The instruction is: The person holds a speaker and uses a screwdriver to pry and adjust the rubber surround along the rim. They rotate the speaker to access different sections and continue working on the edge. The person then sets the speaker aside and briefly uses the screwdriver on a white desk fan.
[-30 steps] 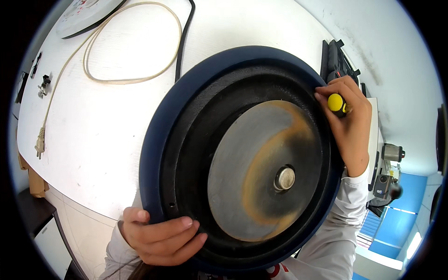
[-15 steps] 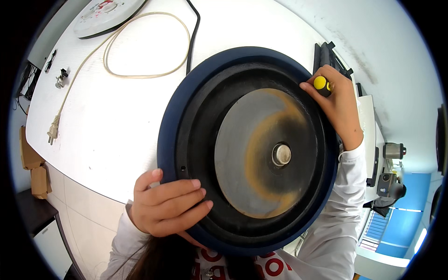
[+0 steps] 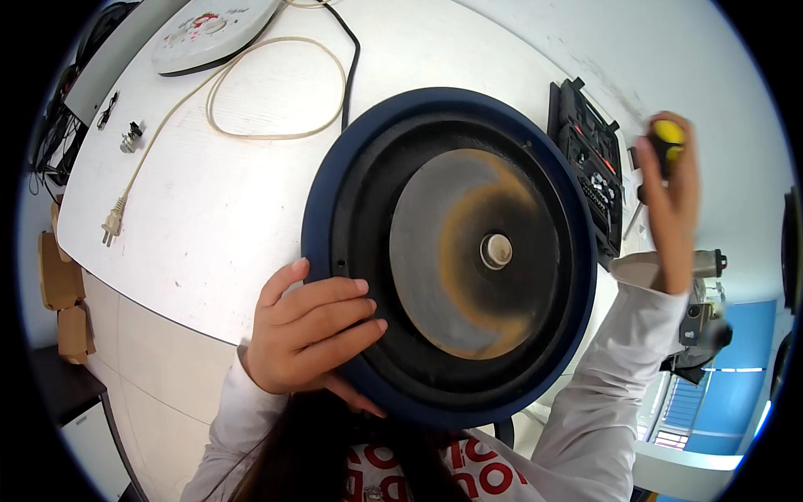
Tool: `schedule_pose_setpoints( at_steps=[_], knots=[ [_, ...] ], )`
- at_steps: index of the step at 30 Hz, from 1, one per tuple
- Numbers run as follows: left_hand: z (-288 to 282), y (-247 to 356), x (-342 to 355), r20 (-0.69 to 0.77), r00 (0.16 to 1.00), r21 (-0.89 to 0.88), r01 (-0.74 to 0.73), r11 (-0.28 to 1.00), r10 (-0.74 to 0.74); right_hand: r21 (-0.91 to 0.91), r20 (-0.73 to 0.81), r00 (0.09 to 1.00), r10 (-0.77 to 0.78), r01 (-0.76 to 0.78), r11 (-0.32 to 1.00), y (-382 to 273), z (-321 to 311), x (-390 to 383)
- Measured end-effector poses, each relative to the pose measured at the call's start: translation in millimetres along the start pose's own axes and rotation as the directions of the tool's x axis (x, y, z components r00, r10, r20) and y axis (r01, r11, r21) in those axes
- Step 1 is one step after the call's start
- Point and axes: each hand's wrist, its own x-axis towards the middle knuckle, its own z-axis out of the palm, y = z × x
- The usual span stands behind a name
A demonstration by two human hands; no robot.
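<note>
A round dark blue electric cooker base (image 3: 326, 209) is tilted up at the table's near edge. Inside its black well sits a grey heating plate (image 3: 418, 251) with brown scorch marks and a silvery centre button (image 3: 496, 251). My left hand (image 3: 309, 330) is closed on the lower left rim, fingers over the inner edge. Clear of the base, on the right, my right hand (image 3: 676, 205) is raised, slightly blurred. It grips a screwdriver (image 3: 668, 138) by its black and yellow handle, the shaft mostly hidden.
An open black tool case (image 3: 595, 155) lies beyond the base's right side. A white lid-like piece (image 3: 213, 33), a beige plug cord (image 3: 213, 109) and a black cable (image 3: 355, 67) are on the white table (image 3: 192, 209). Small metal parts (image 3: 130, 138) lie at far left.
My right hand has left the base's upper right rim and moved right with the screwdriver. The tool case shows more fully. My left hand stays on the rim.
</note>
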Motion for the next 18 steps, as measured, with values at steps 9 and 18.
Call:
schedule_pose_setpoints(
  at_steps=[9, 18],
  knots=[
    [0, 1, 6, 0.004, 1.0, -0.009, 0.009, 1.0, -0.009, 0.674, -0.481, 0.876, 0.02, 0.355, 0.648, -16, -59, 3],
    [1, 0, 2, 0.012, 1.0, 0.007, 0.008, 1.0, -0.008, 0.836, -0.482, 0.853, 0.201, 0.38, 0.395, -4, -13, 29]
  ],
)
